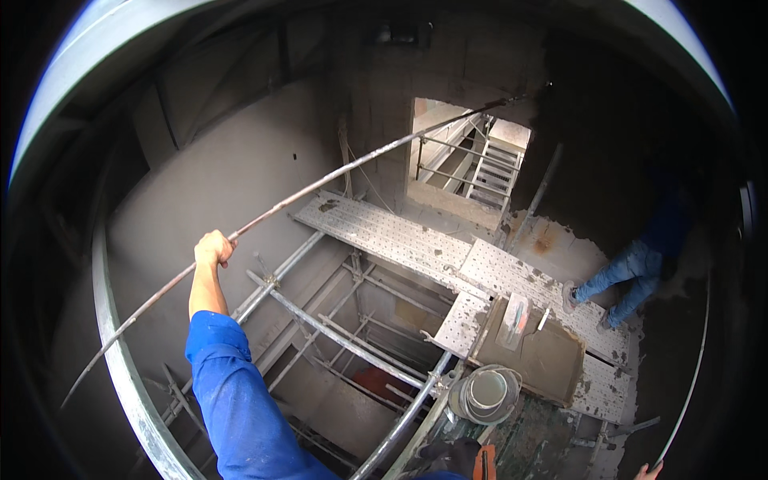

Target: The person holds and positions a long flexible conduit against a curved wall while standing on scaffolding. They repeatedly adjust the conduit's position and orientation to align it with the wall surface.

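My left hand (214, 249), at the end of a blue sleeve, is closed round a long thin metal pole (320, 182). The pole slants from the lower left up toward the window opening, and its far tip is dark against the wall. At the lower right edge, only part of my right hand (650, 472) shows. Its fingers close on a thin pale rod (693, 376) that bends upward along the right side. Between the two hands, a mortar tray (552, 364) with a plastering trowel (512, 322) on it lies beside a bucket (486, 390).
Perforated metal scaffold planks (392, 234) cross the middle. A co-worker in jeans (620, 280) stands on them at the right. Below my left arm, scaffold tubes (344, 340) frame a deep drop. Behind the window opening (448, 210) are metal stairs (496, 170). A curved pale rail (120, 360) runs at the left.
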{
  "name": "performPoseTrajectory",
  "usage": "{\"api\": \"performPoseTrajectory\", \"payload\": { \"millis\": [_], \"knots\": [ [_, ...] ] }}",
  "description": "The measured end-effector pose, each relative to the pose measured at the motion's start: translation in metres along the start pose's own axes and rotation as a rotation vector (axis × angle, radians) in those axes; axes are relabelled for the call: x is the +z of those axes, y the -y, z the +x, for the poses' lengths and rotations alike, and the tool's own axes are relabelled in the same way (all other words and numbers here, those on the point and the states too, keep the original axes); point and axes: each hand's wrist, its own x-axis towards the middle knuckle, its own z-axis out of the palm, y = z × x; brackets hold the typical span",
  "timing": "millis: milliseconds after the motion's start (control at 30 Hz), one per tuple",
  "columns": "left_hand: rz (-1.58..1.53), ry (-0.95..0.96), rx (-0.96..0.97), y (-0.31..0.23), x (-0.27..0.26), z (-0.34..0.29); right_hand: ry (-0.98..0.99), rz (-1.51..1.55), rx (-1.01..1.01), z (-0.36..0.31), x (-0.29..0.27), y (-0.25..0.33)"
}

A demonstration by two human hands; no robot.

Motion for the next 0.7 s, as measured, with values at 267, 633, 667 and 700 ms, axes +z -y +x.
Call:
{"api": "performPoseTrajectory", "payload": {
  "millis": [267,633,667,700],
  "knots": [
    [0.057,-0.036,0.1,0.013,0.018,0.029,-0.029,-0.137,-0.103,0.068,0.069,-0.089],
    [-0.067,0.075,0.241,0.055,0.046,0.113,-0.088,-0.283,-0.038,0.056,0.06,-0.068],
    [-0.042,0.077,0.235,0.056,0.046,0.113,-0.094,-0.282,-0.041,0.058,0.062,-0.069],
    [-0.028,0.048,0.208,0.057,0.044,0.112,-0.085,-0.286,-0.032,0.06,0.064,-0.071]
  ]
}}
